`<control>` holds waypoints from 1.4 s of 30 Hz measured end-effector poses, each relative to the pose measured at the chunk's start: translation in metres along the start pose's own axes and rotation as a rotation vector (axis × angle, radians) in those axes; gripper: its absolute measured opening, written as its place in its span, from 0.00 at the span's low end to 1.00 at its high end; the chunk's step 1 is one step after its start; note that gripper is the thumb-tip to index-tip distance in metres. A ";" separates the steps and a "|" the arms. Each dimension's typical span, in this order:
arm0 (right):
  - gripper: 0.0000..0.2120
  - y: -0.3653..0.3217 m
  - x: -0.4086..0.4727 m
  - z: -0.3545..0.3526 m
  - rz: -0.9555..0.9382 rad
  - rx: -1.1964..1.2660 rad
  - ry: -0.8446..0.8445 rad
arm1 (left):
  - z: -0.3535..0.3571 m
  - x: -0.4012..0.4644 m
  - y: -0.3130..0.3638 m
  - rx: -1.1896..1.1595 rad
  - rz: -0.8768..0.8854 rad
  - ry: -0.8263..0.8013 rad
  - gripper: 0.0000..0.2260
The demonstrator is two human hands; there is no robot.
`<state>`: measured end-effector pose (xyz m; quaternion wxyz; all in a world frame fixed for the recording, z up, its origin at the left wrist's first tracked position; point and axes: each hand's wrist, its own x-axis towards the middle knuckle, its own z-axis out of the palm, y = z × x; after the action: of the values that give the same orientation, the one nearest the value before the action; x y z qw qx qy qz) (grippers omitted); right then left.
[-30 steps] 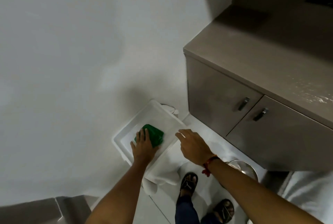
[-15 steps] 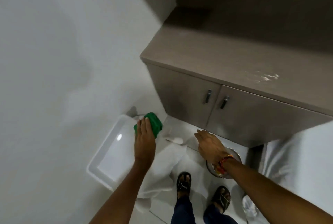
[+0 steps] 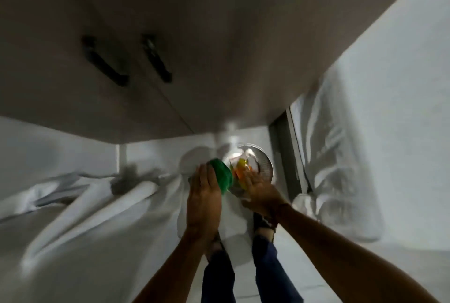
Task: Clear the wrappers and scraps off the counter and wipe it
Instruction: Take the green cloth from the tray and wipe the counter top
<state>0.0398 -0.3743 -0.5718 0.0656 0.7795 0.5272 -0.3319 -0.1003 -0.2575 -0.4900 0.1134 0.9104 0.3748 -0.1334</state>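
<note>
Low over white sheeting on the floor (image 3: 97,229), left hand (image 3: 203,201) holding a green folded cloth (image 3: 220,175) and right hand (image 3: 259,190), grip unclear, meet at the round steel bowl (image 3: 264,164) of yellow-orange scraps (image 3: 241,167); a knock could tip it.

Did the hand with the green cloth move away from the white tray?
Yes. The left hand with the green cloth has swung right, from over the white tray to beside the metal bowl near the cabinet doors.
</note>
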 end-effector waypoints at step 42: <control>0.04 -0.062 -0.165 -0.332 -0.339 -0.458 0.017 | -0.438 0.116 -0.093 -0.302 -0.291 0.670 0.26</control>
<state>0.0980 -0.3257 -0.2041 0.1791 0.6477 0.7119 -0.2038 -0.0181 0.0172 -0.1267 0.0973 0.8139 0.5316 0.2131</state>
